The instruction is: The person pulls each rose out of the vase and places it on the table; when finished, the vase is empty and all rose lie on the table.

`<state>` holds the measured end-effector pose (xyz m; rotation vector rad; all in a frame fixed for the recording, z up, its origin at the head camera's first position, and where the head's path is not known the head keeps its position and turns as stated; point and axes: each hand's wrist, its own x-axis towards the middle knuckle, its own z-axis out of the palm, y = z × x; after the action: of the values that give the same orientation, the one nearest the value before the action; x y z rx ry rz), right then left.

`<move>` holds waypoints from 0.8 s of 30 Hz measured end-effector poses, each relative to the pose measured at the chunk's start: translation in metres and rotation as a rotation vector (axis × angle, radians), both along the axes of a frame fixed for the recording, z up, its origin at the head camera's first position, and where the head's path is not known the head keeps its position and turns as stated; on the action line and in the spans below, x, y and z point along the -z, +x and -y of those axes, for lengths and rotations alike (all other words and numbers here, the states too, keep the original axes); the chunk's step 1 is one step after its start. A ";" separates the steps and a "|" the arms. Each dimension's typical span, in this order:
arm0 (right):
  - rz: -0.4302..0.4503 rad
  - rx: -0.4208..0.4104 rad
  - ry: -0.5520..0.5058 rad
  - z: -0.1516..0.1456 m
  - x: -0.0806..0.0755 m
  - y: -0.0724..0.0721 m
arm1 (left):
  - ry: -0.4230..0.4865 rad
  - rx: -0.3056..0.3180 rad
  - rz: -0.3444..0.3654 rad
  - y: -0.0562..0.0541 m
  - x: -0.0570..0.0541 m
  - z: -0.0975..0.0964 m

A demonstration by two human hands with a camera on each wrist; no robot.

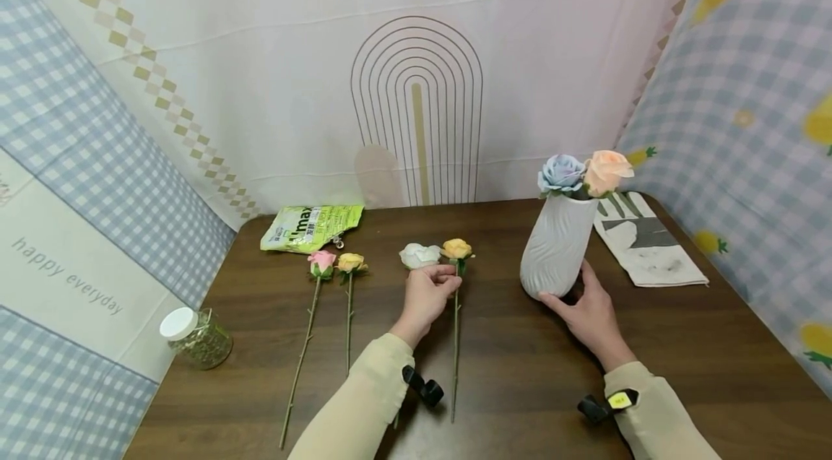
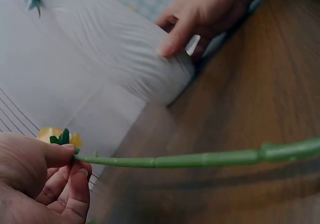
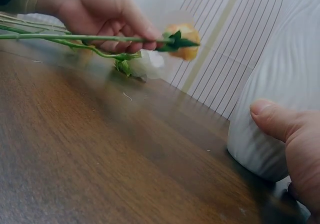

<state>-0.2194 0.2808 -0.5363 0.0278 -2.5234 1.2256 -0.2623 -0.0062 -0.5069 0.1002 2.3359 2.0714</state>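
Note:
My left hand [image 1: 425, 301] pinches the green stem of a yellow rose [image 1: 458, 249] just below its bloom, between thumb and fingers. In the left wrist view the stem [image 2: 205, 160] stretches away to the right. My right hand [image 1: 591, 312] grips the lower part of a white ribbed vase [image 1: 557, 243], thumb on its near side. The vase leans a little to the right. A blue rose [image 1: 562, 172] and a peach rose [image 1: 607, 172] stand in its mouth. Just behind my left hand lies a white rose [image 1: 419, 255], its stem mostly hidden by the arm.
On the wooden table [image 1: 507, 373], a pink rose [image 1: 321, 264] and a second yellow rose [image 1: 351, 263] lie to the left. A green-yellow pouch [image 1: 312, 227] is at the back, a white-lidded jar [image 1: 198, 337] at far left. A folded printed cloth [image 1: 656, 250] lies right of the vase.

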 end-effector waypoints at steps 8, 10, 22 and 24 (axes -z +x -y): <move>-0.009 0.002 0.013 0.000 0.000 0.001 | -0.126 -0.067 0.030 0.004 0.011 0.004; -0.008 0.004 0.019 0.000 0.000 0.000 | -0.152 -0.096 0.028 0.004 0.013 0.007; -0.017 -0.007 0.008 0.001 -0.003 0.001 | -0.168 -0.275 0.029 0.001 0.017 0.033; -0.011 -0.006 0.008 0.001 -0.002 0.002 | -0.172 -0.290 0.026 0.001 0.018 0.036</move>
<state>-0.2176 0.2795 -0.5341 0.0441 -2.5207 1.2140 -0.2609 -0.0424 -0.5247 -0.2823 2.6343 1.9512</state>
